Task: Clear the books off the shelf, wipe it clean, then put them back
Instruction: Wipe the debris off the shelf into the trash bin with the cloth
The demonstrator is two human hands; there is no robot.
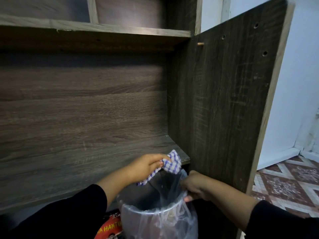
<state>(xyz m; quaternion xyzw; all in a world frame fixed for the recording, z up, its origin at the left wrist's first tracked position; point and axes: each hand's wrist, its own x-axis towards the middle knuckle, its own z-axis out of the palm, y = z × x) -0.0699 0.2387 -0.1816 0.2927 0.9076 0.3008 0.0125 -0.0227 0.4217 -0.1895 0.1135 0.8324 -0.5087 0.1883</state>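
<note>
**A:** Where is your cloth (170, 163) now?

**B:** Your left hand (146, 165) has it bunched up in curled fingers, right at the front edge of the shelf (86, 152), just above the bin (155, 209). A tail of the cloth hangs down over the bin's rim.

**A:** And your other hand?

**B:** Your right hand (195, 188) grips the bin's rim and the thin plastic bag (174, 187) on the side away from the cloth. The bin sits just under the shelf's front edge.

**A:** How will the cloth feel?

**B:** I think it is soft, light and floppy. Keep it in a ball in your palm so no end drags. The bag looks thin and slippery, so hold the hard rim, not only the bag.

**A:** Where are the books?

**B:** None are on the shelf. One red book (109, 228) peeks out low down, beside the bin. It likely feels stiff and a bit heavy, so take it by the spine.

**A:** What is the shelf like?

**B:** It is dark wood, flat and hard, with a tall side board (224, 100) rising beside the bin. Past that board you have a pale wall (296, 83) and a floor (284, 178) with a red and white pattern.
</note>
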